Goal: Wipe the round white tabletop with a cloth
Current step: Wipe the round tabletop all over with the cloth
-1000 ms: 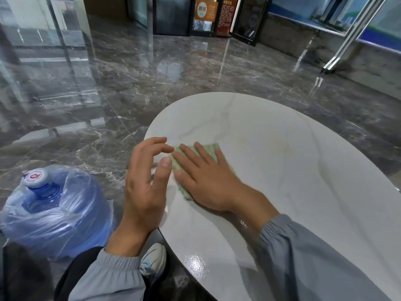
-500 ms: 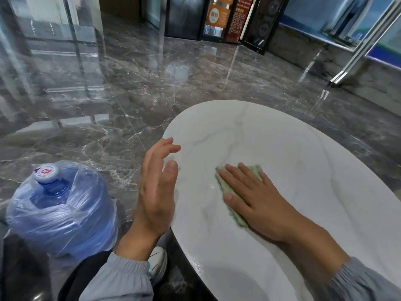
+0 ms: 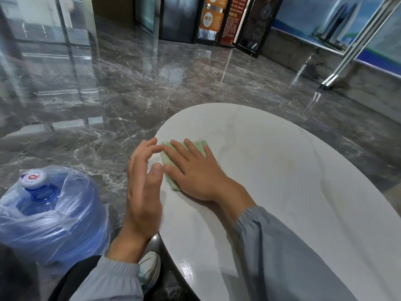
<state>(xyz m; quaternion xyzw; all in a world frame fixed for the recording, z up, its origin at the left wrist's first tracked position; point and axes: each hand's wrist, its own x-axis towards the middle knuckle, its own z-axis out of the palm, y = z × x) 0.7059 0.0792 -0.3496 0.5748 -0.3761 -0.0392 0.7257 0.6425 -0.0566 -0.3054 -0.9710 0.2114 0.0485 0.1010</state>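
A right hand [image 3: 195, 172], fingers straight and slightly spread, is pressing a green cloth [image 3: 167, 158] flat near the tabletop's [image 3: 282, 170] left edge; a left hand [image 3: 143, 185] is hovering just off that rim, fingers loosely apart, holding nothing; the white, grey-veined surface is stretching wide rightward; a wrapped water bottle [image 3: 54, 209] is standing on glossy marble floor [image 3: 173, 83] left of the tabletop.

Head view, forward-down, seemingly close over the tabletop [image 3: 282, 170]

A building lobby: polished marble floor [image 3: 173, 83], glass partitions [image 3: 43, 22], poster stands [image 3: 213, 20] (orange signage).
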